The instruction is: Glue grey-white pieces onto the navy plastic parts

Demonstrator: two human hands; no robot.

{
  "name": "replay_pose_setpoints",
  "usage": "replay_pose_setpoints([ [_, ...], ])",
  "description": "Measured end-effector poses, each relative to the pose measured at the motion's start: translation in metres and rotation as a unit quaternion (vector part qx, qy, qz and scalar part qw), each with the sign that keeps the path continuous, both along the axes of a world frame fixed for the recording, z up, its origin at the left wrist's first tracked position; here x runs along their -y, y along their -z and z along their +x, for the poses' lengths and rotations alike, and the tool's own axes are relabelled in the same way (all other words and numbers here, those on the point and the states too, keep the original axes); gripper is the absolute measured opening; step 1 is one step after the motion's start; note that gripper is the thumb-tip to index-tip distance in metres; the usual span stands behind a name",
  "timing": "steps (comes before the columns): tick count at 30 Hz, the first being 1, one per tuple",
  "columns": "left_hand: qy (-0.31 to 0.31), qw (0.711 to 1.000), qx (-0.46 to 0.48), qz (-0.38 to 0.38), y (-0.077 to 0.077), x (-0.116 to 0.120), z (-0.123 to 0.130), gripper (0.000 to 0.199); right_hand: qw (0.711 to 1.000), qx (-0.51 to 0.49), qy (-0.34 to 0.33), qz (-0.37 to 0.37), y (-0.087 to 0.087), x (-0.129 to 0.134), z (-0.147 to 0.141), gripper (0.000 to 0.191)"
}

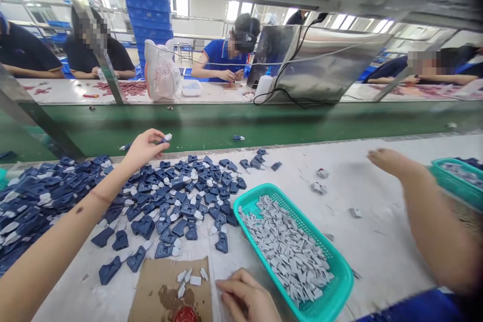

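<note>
My left hand (pixel 147 148) reaches past the far edge of the parts pile, its fingers closed on a dark blue part with a white tip (pixel 168 137). Beneath that arm spread many similar blue parts (pixel 181 211). At the bottom, my right hand (pixel 249 296) rests by the cardboard's right edge, fingers loosely curled and slightly apart, with nothing visible between them. The brown cardboard (pixel 151 287) bears several small white pieces (pixel 195 280) and a red round item (pixel 185 314). Right of my right hand, a turquoise basket (pixel 341 266) holds many light grey pieces.
Beyond the white table runs a green belt (pixel 204 123) with a blue part (pixel 238 138) on it. A co-worker's arm (pixel 426 211) extends over the table at right, near another turquoise basket (pixel 439 173). More people sit across the belt. A metal post (pixel 35 121) stands at left.
</note>
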State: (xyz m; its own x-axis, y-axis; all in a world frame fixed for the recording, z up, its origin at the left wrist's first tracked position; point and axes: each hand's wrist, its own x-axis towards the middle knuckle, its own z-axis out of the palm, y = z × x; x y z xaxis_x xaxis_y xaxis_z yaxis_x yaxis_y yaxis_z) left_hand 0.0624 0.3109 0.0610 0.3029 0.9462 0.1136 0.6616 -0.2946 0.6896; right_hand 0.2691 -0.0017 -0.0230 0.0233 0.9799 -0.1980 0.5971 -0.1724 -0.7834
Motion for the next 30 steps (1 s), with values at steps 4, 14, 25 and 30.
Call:
replay_pose_setpoints([
  [4, 0.290, 0.954, -0.022, -0.067, -0.031, 0.099, 0.008, 0.026, 0.999, 0.007, 0.032, 0.028, -0.002, 0.002, -0.012, 0.030],
  [14, 0.320, 0.930, -0.167, -0.068, -0.015, 0.179, -0.004, 0.030, 0.992, -0.024, 0.114, 0.053, -0.004, 0.007, -0.021, 0.019],
  [25, 0.233, 0.961, -0.043, -0.145, 0.005, 0.187, -0.022, 0.027, 0.981, -0.052, 0.150, 0.108, -0.006, 0.013, -0.032, 0.017],
  [30, 0.100, 0.929, 0.162, -0.318, 0.024, 0.214, -0.051, 0.040, 0.972, -0.116, 0.194, 0.061, -0.001, 0.008, -0.027, 0.010],
])
